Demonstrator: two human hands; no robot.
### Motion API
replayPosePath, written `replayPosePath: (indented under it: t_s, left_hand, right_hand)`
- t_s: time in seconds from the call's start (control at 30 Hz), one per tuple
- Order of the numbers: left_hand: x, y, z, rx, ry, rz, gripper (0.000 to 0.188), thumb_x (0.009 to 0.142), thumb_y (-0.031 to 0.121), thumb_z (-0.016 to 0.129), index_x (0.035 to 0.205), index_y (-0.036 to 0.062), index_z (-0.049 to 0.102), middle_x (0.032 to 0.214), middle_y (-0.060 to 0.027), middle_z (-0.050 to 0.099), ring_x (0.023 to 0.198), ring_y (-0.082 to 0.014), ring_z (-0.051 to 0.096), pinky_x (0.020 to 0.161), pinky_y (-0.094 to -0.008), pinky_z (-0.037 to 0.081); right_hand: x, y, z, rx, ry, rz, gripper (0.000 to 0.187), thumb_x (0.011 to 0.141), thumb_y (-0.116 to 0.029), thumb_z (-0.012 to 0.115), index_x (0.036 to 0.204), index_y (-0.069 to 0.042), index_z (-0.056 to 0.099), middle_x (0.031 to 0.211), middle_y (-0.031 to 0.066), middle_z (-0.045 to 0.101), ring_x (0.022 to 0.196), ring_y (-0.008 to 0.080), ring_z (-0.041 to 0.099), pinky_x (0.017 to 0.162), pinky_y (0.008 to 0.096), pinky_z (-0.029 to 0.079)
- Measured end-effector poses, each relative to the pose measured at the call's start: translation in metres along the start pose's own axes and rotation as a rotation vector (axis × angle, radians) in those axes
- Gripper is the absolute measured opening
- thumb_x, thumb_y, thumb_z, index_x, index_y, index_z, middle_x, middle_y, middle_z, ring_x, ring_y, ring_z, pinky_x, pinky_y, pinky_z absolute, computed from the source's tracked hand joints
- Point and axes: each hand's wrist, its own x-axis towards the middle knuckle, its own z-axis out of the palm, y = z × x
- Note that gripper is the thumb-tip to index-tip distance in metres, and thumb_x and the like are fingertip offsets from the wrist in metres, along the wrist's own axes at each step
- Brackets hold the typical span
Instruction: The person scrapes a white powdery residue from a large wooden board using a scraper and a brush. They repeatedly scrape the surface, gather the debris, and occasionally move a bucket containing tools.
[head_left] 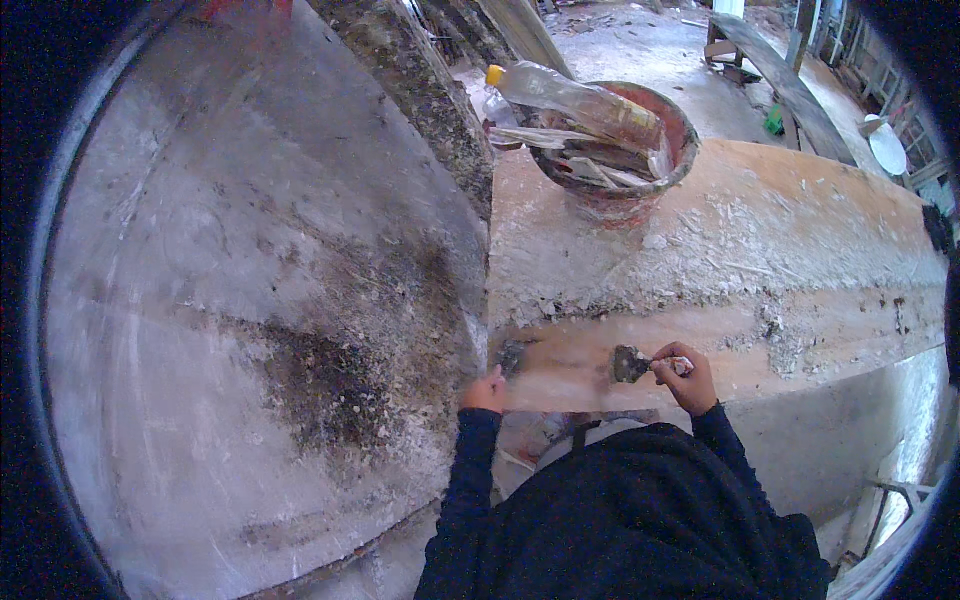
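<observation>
My right hand (688,378) is closed around the handle of a putty knife (630,365). Its dark, crusted blade points left, just over the pale wooden board (570,375). To the left, my left hand (485,391) is closed at the board's left end. A dark, flat blade (511,356), apparently of a second putty knife, sticks out past its fingers; the handle is hidden in the hand. Behind the strip between my hands runs a band of pale flakes and crumbs (620,290) on the board.
A dirty red bucket (612,208) stands on the board's far side, filled with wood strips and a clear plastic bottle (580,100) with a yellow cap. A large, grey, stained panel (230,270) fills the left. Dark planks (790,85) lie at the back right.
</observation>
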Motion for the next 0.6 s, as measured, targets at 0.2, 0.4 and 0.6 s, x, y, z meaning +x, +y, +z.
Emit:
replayPosePath:
  t_s: [0.2,0.4,0.6]
  left_hand:
    - [0.016,0.066,0.016,-0.059,0.197,0.073,0.039,0.085,0.034,0.045,0.120,0.0194,0.051,0.089,-0.0165,0.059,0.079,-0.0364,0.058,0.067,-0.0455,0.047]
    - [0.040,0.061,0.010,-0.025,0.193,0.141,0.040,0.085,0.031,0.045,0.123,0.0196,0.048,0.090,-0.0179,0.058,0.082,-0.0365,0.058,0.068,-0.0455,0.048]
    - [0.025,0.069,-0.015,0.100,-0.011,0.098,0.040,0.084,0.026,0.047,0.123,0.0198,0.049,0.090,-0.0192,0.058,0.082,-0.0385,0.058,0.068,-0.0461,0.048]
  right_hand:
    - [0.009,0.007,0.025,-0.020,0.103,0.011,0.011,0.079,-0.013,0.062,0.082,-0.004,0.058,0.062,0.0020,0.058,0.052,0.0065,0.053,0.048,0.0207,0.044]
    - [0.019,-0.001,0.063,-0.134,0.063,-0.032,0.012,0.079,-0.016,0.062,0.084,-0.005,0.059,0.066,0.0039,0.060,0.057,0.0096,0.056,0.053,0.0243,0.045]
    - [0.021,-0.027,0.071,-0.241,0.050,-0.054,0.014,0.077,-0.017,0.064,0.083,-0.006,0.060,0.068,0.0064,0.060,0.062,0.0131,0.057,0.057,0.0261,0.046]
